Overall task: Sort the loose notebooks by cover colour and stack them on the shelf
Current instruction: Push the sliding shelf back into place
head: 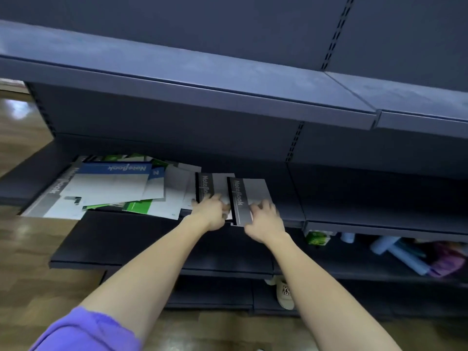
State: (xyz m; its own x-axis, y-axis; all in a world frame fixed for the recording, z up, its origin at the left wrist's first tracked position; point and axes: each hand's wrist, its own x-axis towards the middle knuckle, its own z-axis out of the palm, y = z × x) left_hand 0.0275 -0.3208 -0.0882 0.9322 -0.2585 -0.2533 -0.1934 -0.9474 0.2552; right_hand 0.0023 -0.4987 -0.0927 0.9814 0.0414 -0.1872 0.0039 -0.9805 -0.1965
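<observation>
We reach both bare arms forward and down to the dark shelf (329,196), forearms nearly parallel. Our left hand (211,211) lies knuckles-up on the near end of a grey notebook (205,184), fingers curled over its edge, though we cannot tell how firmly the grip closes because the fingertips are hidden beneath the hand. Our right hand (264,220) holds the near end of a second grey notebook (249,196), fingers spread on the cover and the thumb tucked out of sight under it. Both notebooks lie flat on the shelf, side by side, long axes running away from us, black spines on their left, the title reading along the spine. To the left sits a loose pile (114,188) of blue, green and grey notebooks, fanned at mixed angles and overhanging the shelf front; the lower ones are mostly covered. A purple sleeve (83,330) shows at our left shoulder, cut off by the frame.
</observation>
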